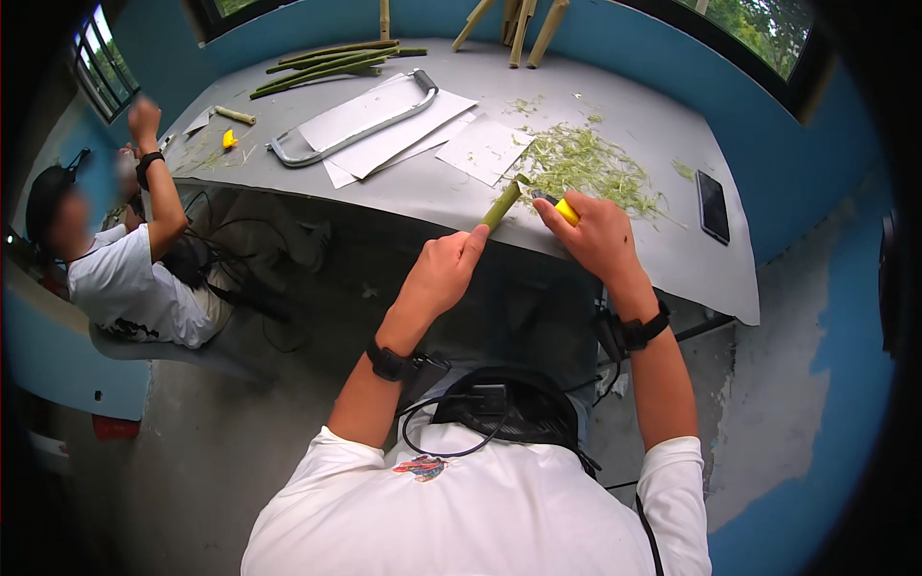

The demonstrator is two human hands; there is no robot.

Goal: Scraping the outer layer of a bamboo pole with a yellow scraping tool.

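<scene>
My left hand (pixel 440 273) is closed around the lower part of a short green bamboo piece (pixel 501 206), which slants up and to the right at the table's front edge. In my right hand (pixel 600 240) is a yellow utility knife (pixel 567 210), gripped by its handle. Its front end points left, close to the bamboo's upper end; whether the blade touches it is too small to tell. Thin green shavings (pixel 600 165) lie scattered on the table just beyond both hands. A white sheet of paper (pixel 483 150) lies beside the bamboo's tip.
A hacksaw (pixel 355 147) rests on papers on the grey table (pixel 663 125). Behind it lie several green bamboo stems (pixel 327 67); cut poles (pixel 545 36) lean at the back. A phone (pixel 712 205) lies at the right edge. A co-worker (pixel 134 264) sits at the left, near a yellow object (pixel 230 139).
</scene>
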